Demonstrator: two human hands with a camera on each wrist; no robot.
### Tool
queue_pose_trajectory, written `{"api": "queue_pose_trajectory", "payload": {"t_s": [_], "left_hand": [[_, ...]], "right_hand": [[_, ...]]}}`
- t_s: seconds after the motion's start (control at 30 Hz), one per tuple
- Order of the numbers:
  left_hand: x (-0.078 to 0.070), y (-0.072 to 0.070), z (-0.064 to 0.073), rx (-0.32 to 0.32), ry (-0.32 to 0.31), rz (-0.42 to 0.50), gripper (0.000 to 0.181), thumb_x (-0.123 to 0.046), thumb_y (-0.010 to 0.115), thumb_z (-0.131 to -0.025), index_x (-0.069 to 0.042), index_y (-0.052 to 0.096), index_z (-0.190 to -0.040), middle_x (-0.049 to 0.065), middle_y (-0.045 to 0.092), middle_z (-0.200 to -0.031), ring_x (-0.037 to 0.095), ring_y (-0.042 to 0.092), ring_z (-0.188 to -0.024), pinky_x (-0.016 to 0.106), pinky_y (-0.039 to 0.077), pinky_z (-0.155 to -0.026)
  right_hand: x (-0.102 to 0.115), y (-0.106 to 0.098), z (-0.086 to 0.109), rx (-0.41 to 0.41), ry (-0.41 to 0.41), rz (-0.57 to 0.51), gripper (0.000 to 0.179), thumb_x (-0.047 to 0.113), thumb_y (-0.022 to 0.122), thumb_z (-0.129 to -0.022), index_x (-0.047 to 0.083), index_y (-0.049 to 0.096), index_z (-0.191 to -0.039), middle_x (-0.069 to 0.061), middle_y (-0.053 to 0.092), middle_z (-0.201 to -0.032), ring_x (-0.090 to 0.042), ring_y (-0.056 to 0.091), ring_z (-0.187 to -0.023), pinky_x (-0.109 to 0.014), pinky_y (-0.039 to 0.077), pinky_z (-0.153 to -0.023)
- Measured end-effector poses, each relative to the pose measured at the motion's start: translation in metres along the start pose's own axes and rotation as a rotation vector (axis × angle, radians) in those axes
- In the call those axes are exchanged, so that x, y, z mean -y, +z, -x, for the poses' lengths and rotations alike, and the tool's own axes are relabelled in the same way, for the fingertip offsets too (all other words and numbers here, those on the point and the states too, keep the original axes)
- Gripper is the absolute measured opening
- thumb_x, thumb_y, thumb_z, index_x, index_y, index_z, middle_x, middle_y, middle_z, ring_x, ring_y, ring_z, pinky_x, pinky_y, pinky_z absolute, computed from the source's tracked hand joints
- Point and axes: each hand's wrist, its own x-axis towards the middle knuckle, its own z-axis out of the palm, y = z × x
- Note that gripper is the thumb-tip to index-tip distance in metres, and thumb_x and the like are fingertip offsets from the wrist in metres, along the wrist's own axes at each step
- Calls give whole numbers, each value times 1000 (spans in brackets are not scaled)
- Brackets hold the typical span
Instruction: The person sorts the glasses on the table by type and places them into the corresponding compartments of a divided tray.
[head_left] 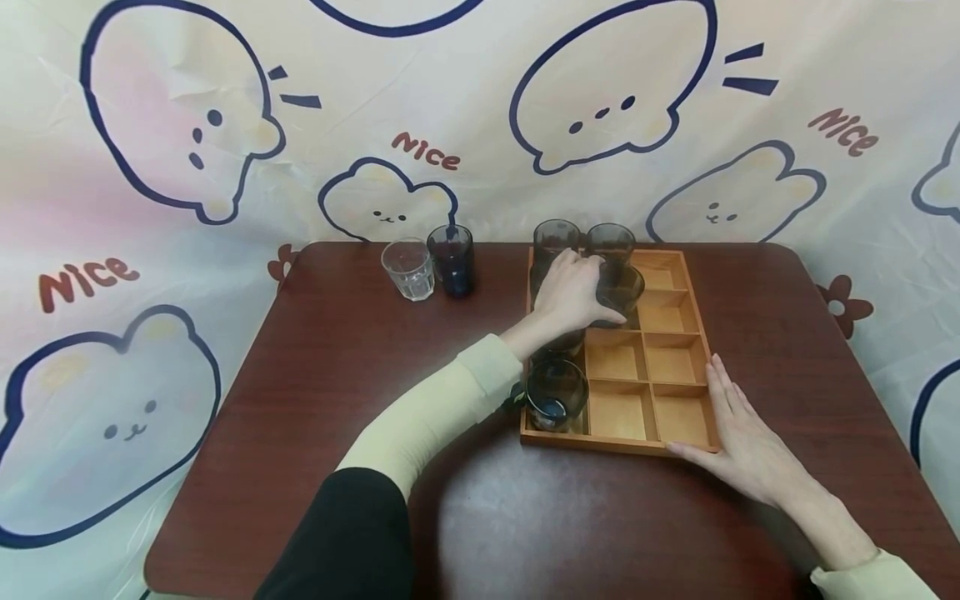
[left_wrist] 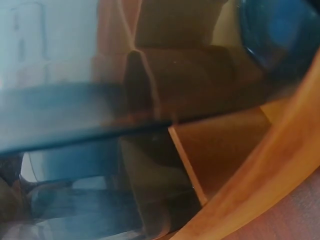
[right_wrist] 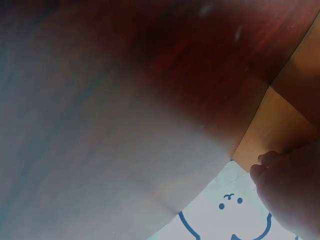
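A wooden compartment tray on the table holds several dark tinted glasses. My left hand reaches over its left columns and grips a dark glass, fingers at the far side and thumb at the near side. Two more dark glasses, a left one and a right one, stand at the back of the tray. Another glass sits in the front left compartment. Tinted glass fills much of the left wrist view. My right hand rests against the tray's front right corner, fingers extended along its side.
Left of the tray, a clear glass and a dark blue glass stand close together at the table's back. The reddish-brown table reaches a patterned cloth behind it.
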Motion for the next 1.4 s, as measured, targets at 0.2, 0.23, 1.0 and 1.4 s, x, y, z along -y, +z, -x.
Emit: {"api": "queue_pose_trajectory", "payload": {"t_s": [0.2,0.23,1.0,1.4], "left_hand": [[-4,-6,5,-25,28,-43,95,-69,88,-83,-12,62,-153,0,74,-143,20,58,-137,36,36,-131],[-5,-7,5,-28,32,-45,94,-69,88,-83,-12,62,-152,0,73,-143,21,58,-136,36,37,-131],[46,-54,21,-110,5,253,101,-65,78,-95,-11,39,-170,14,42,-175,31,37,-165,48,30,-138],[148,-67,30,-219,-272,210,120,-68,78,-93,-6,17,-175,23,19,-183,41,20,-171,59,23,-139]], "right_hand": [[-1,1,0,-17,-18,5,130,55,81,-96,7,-11,-175,-18,-11,-186,-50,9,-170,-37,-5,-141],[-2,1,0,-22,-23,10,130,55,81,-96,6,-10,-175,-19,-11,-186,-49,8,-171,-31,-9,-139],[-1,2,-1,-30,-56,21,131,54,82,-96,3,-9,-175,-21,-10,-185,-44,4,-173,-17,-16,-132],[-2,2,-1,-36,-67,35,131,54,82,-95,2,-8,-175,-23,-8,-185,-42,3,-173,-15,-16,-131]]}}
